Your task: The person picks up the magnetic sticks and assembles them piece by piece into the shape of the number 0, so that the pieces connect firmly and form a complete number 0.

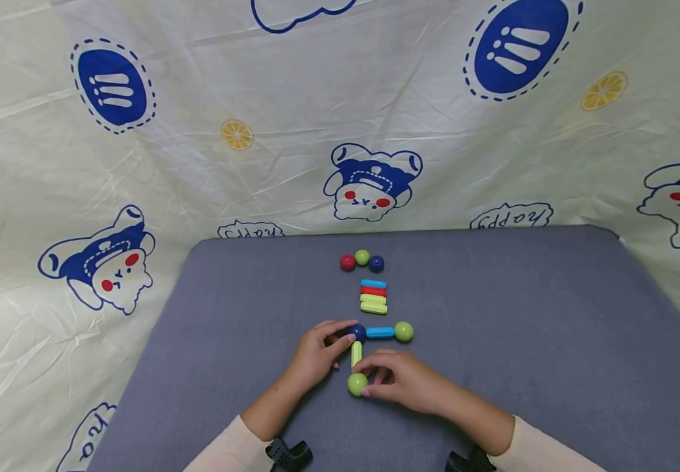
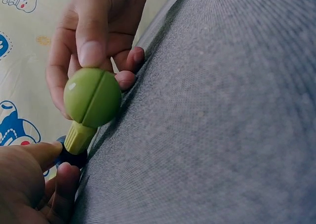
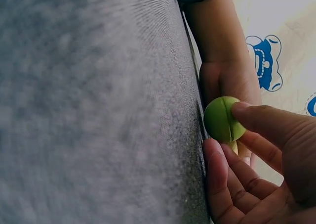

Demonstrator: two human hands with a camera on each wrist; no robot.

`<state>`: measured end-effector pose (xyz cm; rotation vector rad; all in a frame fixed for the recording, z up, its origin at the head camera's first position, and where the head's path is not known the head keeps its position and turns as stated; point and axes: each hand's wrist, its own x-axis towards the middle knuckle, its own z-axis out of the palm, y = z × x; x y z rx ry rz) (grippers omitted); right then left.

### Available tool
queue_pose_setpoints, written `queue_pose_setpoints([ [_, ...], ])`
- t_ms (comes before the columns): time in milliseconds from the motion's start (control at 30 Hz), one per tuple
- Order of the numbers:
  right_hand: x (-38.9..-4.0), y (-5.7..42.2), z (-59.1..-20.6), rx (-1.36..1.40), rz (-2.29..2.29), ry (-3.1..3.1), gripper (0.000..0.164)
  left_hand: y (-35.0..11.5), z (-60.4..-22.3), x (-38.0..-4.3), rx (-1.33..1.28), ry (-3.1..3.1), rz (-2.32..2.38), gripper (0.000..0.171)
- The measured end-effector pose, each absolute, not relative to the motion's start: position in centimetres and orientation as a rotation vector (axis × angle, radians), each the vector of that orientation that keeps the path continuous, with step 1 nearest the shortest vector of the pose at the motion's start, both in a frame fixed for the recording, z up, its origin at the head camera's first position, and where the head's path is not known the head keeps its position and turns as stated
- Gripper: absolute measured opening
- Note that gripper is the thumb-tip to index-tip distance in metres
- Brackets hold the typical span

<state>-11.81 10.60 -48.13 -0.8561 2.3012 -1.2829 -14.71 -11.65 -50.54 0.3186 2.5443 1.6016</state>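
Note:
My left hand [image 1: 314,352] pinches a dark blue ball [image 1: 359,332] between thumb and finger. A light blue stick [image 1: 380,332] runs right from that ball to a green ball [image 1: 404,332]. From the same blue ball a yellow-green stick [image 1: 357,353] points toward me, with a second green ball [image 2: 92,98] at its near end. The thumb and fingers of my right hand [image 1: 404,381] hold this near green ball. In the right wrist view, my right thumb presses on the ball's side, and the stick behind it is mostly hidden.
Beyond the hands, several short sticks [image 1: 374,290] in blue, red and yellow-green lie in a stack of rows. Farther back sit a red ball [image 1: 347,262], a green ball [image 1: 362,257] and a blue ball [image 1: 377,263]. A grey cloth [image 1: 528,328] covers the table, with a printed sheet [image 1: 292,78] behind.

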Motion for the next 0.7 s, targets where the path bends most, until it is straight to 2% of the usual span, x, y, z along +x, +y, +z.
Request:
queue_pose_setpoints([
  [700,-12.1,10.68,-48.7,-0.81,-1.326,2.262,0.029,-11.68,-50.52,-14.74,0.325,2.534,1.609,0.032],
])
